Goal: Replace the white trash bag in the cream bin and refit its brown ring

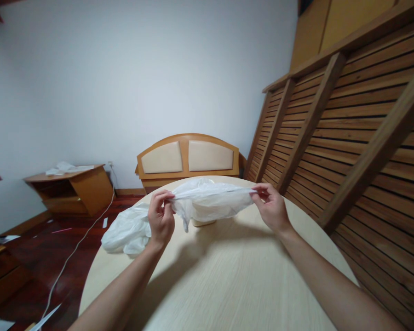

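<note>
Indoor light fairly dim; soft shadows on table (241, 276); edges stretched w/ slight blur.

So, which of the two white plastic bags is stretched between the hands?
The middle bag, with its edge pulled between the left hand and the right hand. The other bag lies crumpled on the round table, at the left.

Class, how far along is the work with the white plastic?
Seemingly done: the white sheet is stretched between left hand and right hand. In hand: its edge, pinched at both ends. Perhaps left to do: the crumpled plastic on the round table.
</note>
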Available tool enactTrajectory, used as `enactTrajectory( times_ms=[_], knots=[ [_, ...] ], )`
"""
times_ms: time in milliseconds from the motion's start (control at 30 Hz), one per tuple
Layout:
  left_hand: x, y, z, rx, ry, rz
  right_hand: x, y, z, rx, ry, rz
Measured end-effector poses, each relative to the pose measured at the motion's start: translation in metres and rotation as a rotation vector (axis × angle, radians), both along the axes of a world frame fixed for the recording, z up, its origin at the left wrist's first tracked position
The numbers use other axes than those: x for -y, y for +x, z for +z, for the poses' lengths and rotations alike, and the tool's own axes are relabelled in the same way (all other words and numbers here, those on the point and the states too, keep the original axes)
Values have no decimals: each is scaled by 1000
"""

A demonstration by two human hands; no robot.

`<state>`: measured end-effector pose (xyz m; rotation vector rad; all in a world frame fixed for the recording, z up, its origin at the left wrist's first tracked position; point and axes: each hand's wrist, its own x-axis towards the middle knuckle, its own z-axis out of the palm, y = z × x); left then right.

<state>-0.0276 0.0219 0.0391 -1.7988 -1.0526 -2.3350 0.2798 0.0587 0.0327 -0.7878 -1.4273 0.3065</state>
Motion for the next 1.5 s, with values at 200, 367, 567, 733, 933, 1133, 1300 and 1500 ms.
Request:
enactTrajectory(
  times_ms=[200,367,567,733,933,1133,1300,1500],
  knots=[
    [-17,-19,1,257,-190,58,2,-3,1,167,-4,78],
    [-33,-32,-4,472,-279,9,5,-11,-2,260,-135,248],
    [-39,-33,-6,526,-317,-56,3,-19,-11,129,-287,394],
    [-38,-34,-4,539,-327,-55,2,-8,-8,140,-353,467],
    [-40,-40,-2,594,-316,-28,2,3,-6,354,-304,462],
    [-40,-43,1,621,-282,5,-9,5,-12,387,-267,180],
    [-35,-40,2,540,-271,59,-14,10,-13,308,-310,9],
    [-20,-29,8,292,-62,133,-11,7,-6,70,-337,114]
  ],
)
